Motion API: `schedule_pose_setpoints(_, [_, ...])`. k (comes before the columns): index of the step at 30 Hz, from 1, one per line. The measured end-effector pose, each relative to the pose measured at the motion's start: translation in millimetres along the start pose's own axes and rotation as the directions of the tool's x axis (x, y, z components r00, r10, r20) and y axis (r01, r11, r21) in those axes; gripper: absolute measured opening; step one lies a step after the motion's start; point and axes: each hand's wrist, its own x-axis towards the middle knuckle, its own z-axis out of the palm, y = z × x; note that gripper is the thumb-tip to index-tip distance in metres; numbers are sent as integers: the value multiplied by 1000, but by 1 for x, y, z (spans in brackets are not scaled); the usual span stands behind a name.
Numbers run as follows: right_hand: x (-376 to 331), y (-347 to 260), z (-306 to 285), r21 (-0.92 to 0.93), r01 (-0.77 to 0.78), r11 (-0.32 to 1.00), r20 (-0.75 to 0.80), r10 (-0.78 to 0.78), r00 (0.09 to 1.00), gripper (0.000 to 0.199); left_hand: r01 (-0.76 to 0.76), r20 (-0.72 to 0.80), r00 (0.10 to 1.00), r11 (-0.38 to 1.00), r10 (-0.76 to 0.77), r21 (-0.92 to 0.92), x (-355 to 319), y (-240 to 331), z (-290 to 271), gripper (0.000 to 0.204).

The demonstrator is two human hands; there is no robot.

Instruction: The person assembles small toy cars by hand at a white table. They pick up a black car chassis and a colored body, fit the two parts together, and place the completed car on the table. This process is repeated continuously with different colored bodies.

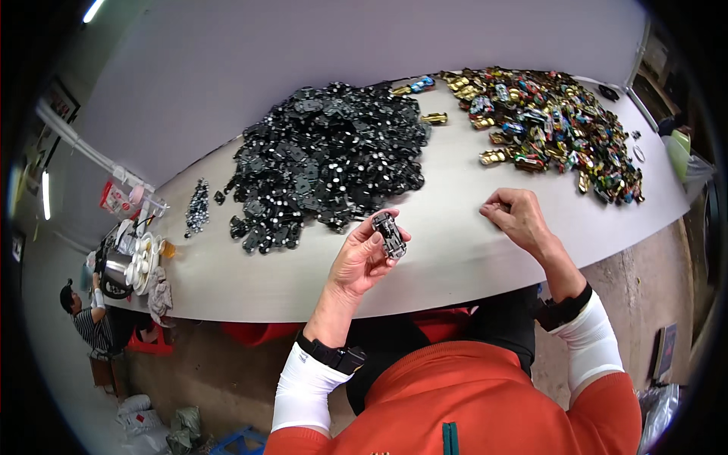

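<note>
My left hand [362,258] grips a dark toy car chassis [389,235] between thumb and fingers, above the table's near part. Its mechanical-looking side, with grey and black parts, faces up. To the right, my right hand [519,220] is closed with thumb and fingertips pinched together low over the table; whatever they hold, if anything, is too small to make out. Just beyond my left hand rises a big heap of black chassis [326,159]. Past my right hand spreads a heap of colourful and gold toy car bodies [546,121].
A small pile of shiny metallic pieces [198,208] lies on the white table [250,284] at left. One gold car body [434,118] sits between the heaps. Stacked white dishes [142,262] and a cloth [159,294] are at the left end, near another person [92,326].
</note>
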Motion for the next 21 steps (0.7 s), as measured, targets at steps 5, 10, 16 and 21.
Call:
schedule_pose_setpoints(5, [-5,53,-31,-155,-55,986,-268,12,963,15,37,-105,994,999,-33,37,4,-41,8,43])
schedule_pose_setpoints(10, [-12,52,-26,-395,-13,918,-71,-16,997,28,55,-119,992,997,-47,57,4,-58,13,37])
schedule_pose_setpoints(16, [14,39,-2,-527,-26,850,89,85,992,34,-24,-75,997,999,26,34,-4,-61,13,39])
schedule_pose_setpoints(21, [0,23,1,-91,-45,995,90,53,994,21,-134,-94,986,990,137,39,-7,-55,16,38])
